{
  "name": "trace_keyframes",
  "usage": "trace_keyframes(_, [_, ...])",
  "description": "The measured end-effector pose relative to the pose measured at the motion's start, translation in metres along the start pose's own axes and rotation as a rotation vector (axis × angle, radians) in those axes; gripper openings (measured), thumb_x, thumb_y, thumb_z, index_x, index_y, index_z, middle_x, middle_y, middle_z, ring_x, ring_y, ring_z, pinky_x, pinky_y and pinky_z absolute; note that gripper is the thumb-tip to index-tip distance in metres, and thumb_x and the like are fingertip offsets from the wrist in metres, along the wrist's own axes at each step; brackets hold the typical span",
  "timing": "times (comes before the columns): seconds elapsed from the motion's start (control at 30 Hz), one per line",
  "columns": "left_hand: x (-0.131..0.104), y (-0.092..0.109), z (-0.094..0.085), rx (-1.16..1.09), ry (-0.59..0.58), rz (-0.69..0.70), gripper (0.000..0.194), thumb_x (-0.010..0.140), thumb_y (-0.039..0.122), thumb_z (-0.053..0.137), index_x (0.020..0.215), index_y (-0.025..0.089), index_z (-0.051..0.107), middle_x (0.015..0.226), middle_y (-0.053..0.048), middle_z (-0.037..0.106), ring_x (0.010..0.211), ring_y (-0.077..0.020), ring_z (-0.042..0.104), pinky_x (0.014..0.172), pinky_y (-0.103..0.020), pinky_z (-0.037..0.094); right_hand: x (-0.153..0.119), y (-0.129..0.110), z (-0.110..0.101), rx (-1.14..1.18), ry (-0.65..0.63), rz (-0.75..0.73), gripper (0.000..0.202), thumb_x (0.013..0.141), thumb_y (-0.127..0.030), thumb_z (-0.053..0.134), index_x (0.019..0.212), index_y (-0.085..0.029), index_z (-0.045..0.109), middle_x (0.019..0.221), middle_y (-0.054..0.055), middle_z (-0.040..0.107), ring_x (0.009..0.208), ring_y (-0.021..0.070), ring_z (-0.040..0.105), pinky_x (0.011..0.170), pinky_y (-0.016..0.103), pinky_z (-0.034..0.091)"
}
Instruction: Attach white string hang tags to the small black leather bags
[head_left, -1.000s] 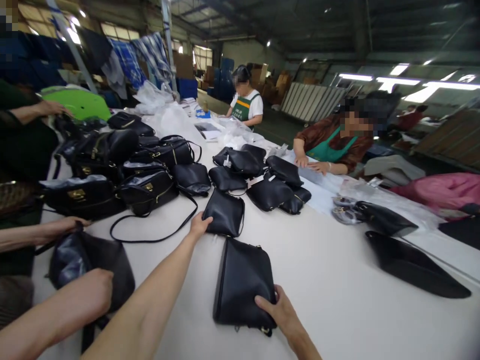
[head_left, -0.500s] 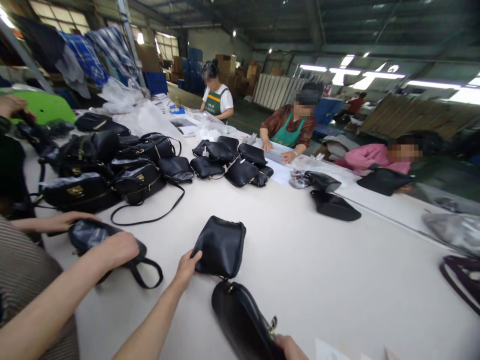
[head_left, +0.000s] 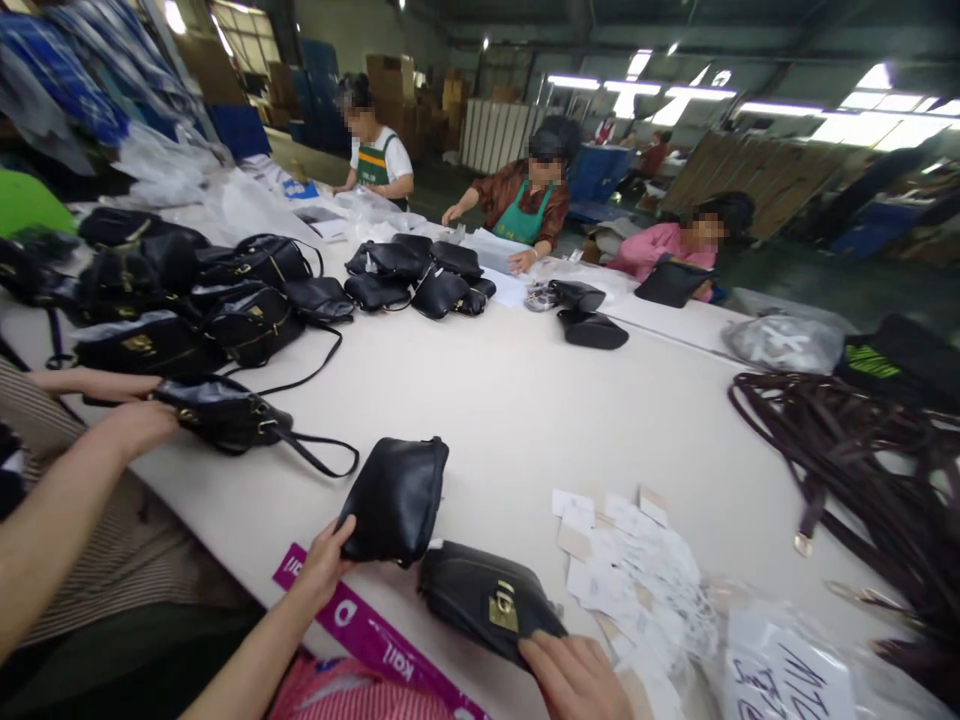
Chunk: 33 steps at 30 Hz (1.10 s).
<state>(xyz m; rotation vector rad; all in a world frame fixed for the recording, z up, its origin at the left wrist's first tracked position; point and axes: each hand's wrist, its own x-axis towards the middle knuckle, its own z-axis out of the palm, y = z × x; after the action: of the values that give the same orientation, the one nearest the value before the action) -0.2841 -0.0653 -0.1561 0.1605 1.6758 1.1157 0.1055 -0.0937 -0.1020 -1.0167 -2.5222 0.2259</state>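
Observation:
My left hand (head_left: 324, 562) grips the lower left edge of a smooth black pouch (head_left: 397, 500), thumb on top, holding it raised at a tilt above the table. My right hand (head_left: 574, 675) is closed on the right end of a black handbag (head_left: 476, 590) with a gold clasp on its front. Pouch and handbag lie close together, the pouch on the left. Farther left, a co-worker's hands (head_left: 139, 425) hold another black handbag (head_left: 225, 410) with clear plastic at its opening and a loose strap.
Black handbags (head_left: 247, 325) crowd the table's left side, with black pouches (head_left: 439, 290) beyond. Paper tags (head_left: 637, 575) lie on my right, near dark straps (head_left: 840, 430) and a marked plastic bag (head_left: 787, 660). Purple tape (head_left: 360, 625) runs along the near edge. Several people work across the table.
My view has swung right and down, bringing the tags and straps in. The handbag in my right hand has turned, showing its gold clasp. The co-worker's hands have shifted on their bag.

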Motion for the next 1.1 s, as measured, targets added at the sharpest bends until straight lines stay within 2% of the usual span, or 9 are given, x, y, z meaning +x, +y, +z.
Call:
trace_keyframes(0.23, [-0.025, 0.003, -0.007, 0.262, 0.057, 0.114, 0.043, 0.090, 0.033, 0.056, 0.129, 0.017, 0.056, 0.123, -0.016, 0.067, 0.113, -0.0308, 0.065, 0.086, -0.044, 0.058, -0.008, -0.006, 0.009, 0.206, 0.270, 0.405, 0.054, 0.095, -0.023, 0.054, 0.147, -0.031, 0.040, 0.147, 0.010, 0.049, 0.132, 0.0329, 0.051, 0.103, 0.049, 0.051])
trace_keyframes(0.33, [-0.039, 0.018, 0.001, 0.414, 0.147, 0.272, 0.066, 0.083, 0.029, 0.059, 0.143, 0.011, 0.040, 0.151, -0.021, 0.041, 0.142, -0.0350, 0.035, 0.114, -0.053, 0.032, -0.003, -0.005, 0.018, 0.365, 0.357, 0.520, 0.062, 0.095, -0.025, 0.055, 0.151, -0.028, 0.030, 0.150, 0.013, 0.045, 0.133, 0.0338, 0.050, 0.105, 0.055, 0.049])
trace_keyframes(0.4, [-0.054, 0.028, 0.013, 0.487, 0.171, 0.435, 0.075, 0.080, 0.028, 0.060, 0.148, 0.011, 0.033, 0.162, -0.015, 0.020, 0.150, -0.0302, 0.012, 0.123, -0.048, 0.011, 0.000, -0.005, 0.023, 0.511, 0.407, 0.587, 0.064, 0.095, -0.026, 0.055, 0.152, -0.026, 0.027, 0.148, 0.015, 0.047, 0.129, 0.0319, 0.054, 0.103, 0.053, 0.051])
trace_keyframes(0.47, [-0.074, 0.034, 0.032, 0.599, 0.078, 0.641, 0.073, 0.080, 0.034, 0.061, 0.147, 0.017, 0.037, 0.163, -0.008, 0.021, 0.151, -0.0263, 0.012, 0.124, -0.043, 0.008, 0.002, -0.005, 0.025, 0.644, 0.476, 0.664, 0.067, 0.094, -0.028, 0.057, 0.152, -0.024, 0.025, 0.151, 0.016, 0.043, 0.131, 0.0315, 0.052, 0.106, 0.052, 0.049])
trace_keyframes(0.57, [-0.105, 0.029, 0.067, 0.872, -0.296, 0.871, 0.067, 0.077, 0.043, 0.070, 0.140, 0.029, 0.051, 0.150, -0.005, 0.047, 0.144, -0.0314, 0.032, 0.122, -0.049, 0.018, 0.002, -0.005, 0.029, 0.785, 0.503, 0.811, 0.074, 0.088, -0.031, 0.064, 0.152, -0.022, 0.027, 0.151, 0.017, 0.043, 0.134, 0.0330, 0.049, 0.110, 0.055, 0.042])
trace_keyframes(0.67, [-0.121, 0.012, 0.096, 1.051, -0.587, 0.831, 0.083, 0.063, 0.035, 0.085, 0.139, 0.037, 0.052, 0.147, -0.006, 0.051, 0.138, -0.0378, 0.041, 0.119, -0.054, 0.026, -0.003, -0.006, 0.034, 0.981, 0.466, 0.910, 0.075, 0.087, -0.033, 0.066, 0.151, -0.020, 0.029, 0.140, 0.018, 0.056, 0.124, 0.0318, 0.059, 0.104, 0.050, 0.049])
trace_keyframes(0.73, [-0.123, 0.003, 0.105, 1.140, -0.707, 0.796, 0.077, 0.068, 0.027, 0.082, 0.138, 0.041, 0.052, 0.147, -0.004, 0.051, 0.134, -0.0367, 0.046, 0.116, -0.054, 0.032, -0.010, -0.008, 0.037, 1.083, 0.485, 0.932, 0.073, 0.088, -0.035, 0.065, 0.151, -0.020, 0.031, 0.134, 0.017, 0.062, 0.118, 0.0305, 0.064, 0.097, 0.044, 0.056])
trace_keyframes(0.93, [-0.125, 0.009, 0.103, 1.421, -0.812, 1.002, 0.069, 0.080, 0.004, 0.055, 0.139, 0.037, 0.049, 0.146, -0.004, 0.052, 0.127, -0.0269, 0.055, 0.107, -0.048, 0.046, -0.030, -0.021, 0.035, 1.105, 0.472, 0.980, 0.049, 0.084, -0.037, 0.069, 0.129, -0.020, 0.060, 0.123, 0.015, 0.070, 0.108, 0.0300, 0.069, 0.087, 0.038, 0.061])
trace_keyframes(1.1, [-0.150, 0.015, 0.125, 1.587, -0.794, 1.181, 0.073, 0.069, -0.003, 0.055, 0.136, 0.023, 0.049, 0.150, -0.013, 0.046, 0.136, -0.0332, 0.043, 0.110, -0.060, 0.038, -0.030, -0.021, 0.031, 1.122, 0.458, 0.991, 0.043, 0.087, -0.032, 0.065, 0.128, -0.022, 0.061, 0.114, 0.012, 0.073, 0.100, 0.0263, 0.071, 0.081, 0.034, 0.061])
